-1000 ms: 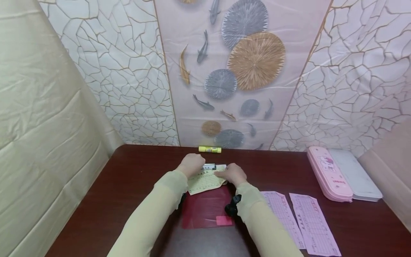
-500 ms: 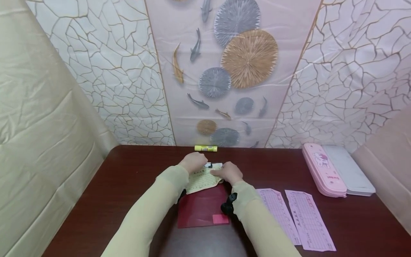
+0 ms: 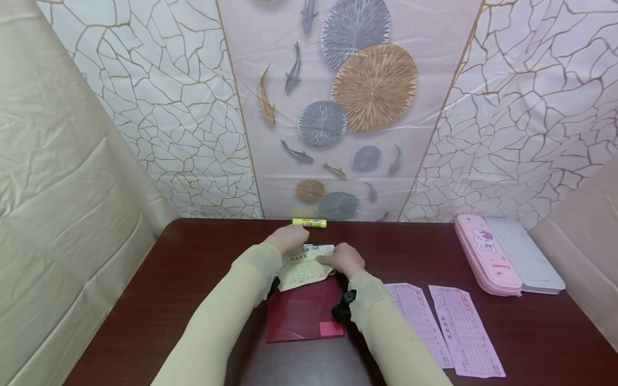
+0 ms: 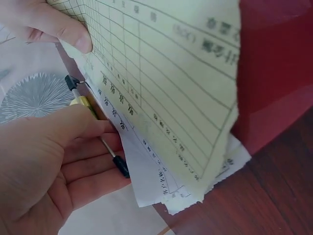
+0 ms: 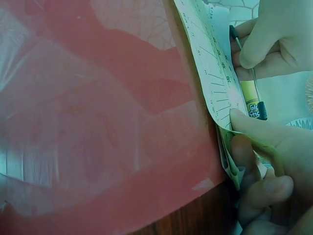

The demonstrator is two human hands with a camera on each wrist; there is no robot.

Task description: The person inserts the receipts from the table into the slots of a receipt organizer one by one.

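Note:
My right hand (image 3: 348, 260) pinches the right end of a sheaf of pale yellow printed slips (image 3: 306, 272), thumb on top. White printed sheets (image 4: 146, 181) show beneath them in the left wrist view. The sheaf lies at the far edge of a dark red folder (image 3: 299, 316) with a pink label (image 3: 331, 328). My left hand (image 3: 288, 239), just beyond the sheaf's top edge, holds a thin metal rod (image 4: 106, 146) with black end caps between thumb and fingers. The rod is beside the sheets' edge; whether it is joined to anything I cannot tell.
A yellow glue stick (image 3: 310, 223) lies at the table's back edge, just beyond my left hand. Two pink printed slips (image 3: 466, 332) lie right of my right forearm. A pink pencil case (image 3: 488, 256) and a grey-white flat case (image 3: 526, 256) sit at the back right.
The head view has shifted a little to the right. My left hand has moved slightly away from me with the rod, closer to the glue stick. My right hand keeps its hold on the slips.

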